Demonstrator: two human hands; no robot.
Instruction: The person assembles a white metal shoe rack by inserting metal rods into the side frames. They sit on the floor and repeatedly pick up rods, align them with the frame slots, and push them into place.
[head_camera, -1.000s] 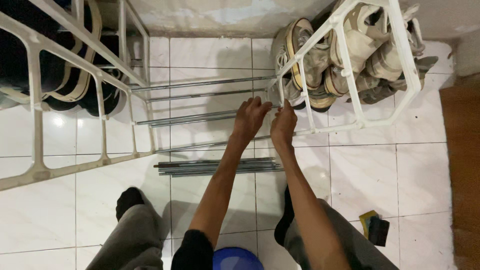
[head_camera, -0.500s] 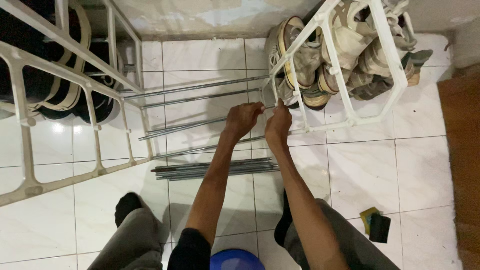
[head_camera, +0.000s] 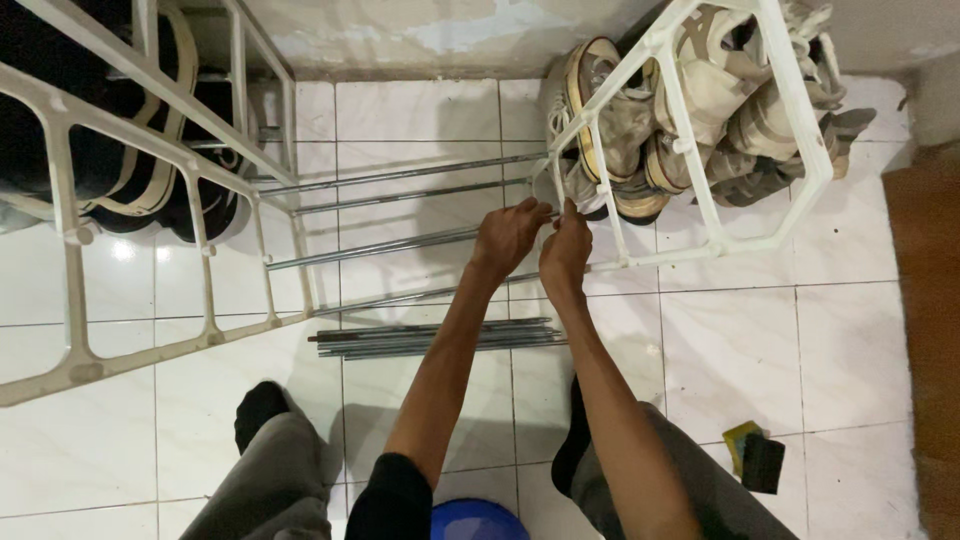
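My left hand (head_camera: 507, 236) grips the right end of a shiny metal rod (head_camera: 380, 248) that runs between two white plastic rack side frames. My right hand (head_camera: 566, 250) pinches the lower edge of the right side frame (head_camera: 700, 195) where the rod meets it. The left side frame (head_camera: 70, 215) leans at the left with several more rods joined to it. Both hands are close together, almost touching.
A bundle of loose metal rods (head_camera: 430, 337) lies on the white tiled floor (head_camera: 730, 340) in front of my legs. Worn sneakers (head_camera: 640, 120) are piled behind the right frame, dark shoes (head_camera: 150, 170) behind the left. A small yellow-and-black object (head_camera: 752, 458) lies at lower right, a blue round object (head_camera: 470, 520) at the bottom.
Both hands stayed at the rod's joint with the right frame. The rod my left hand holds shifted slightly; the view drifted left, then back right.
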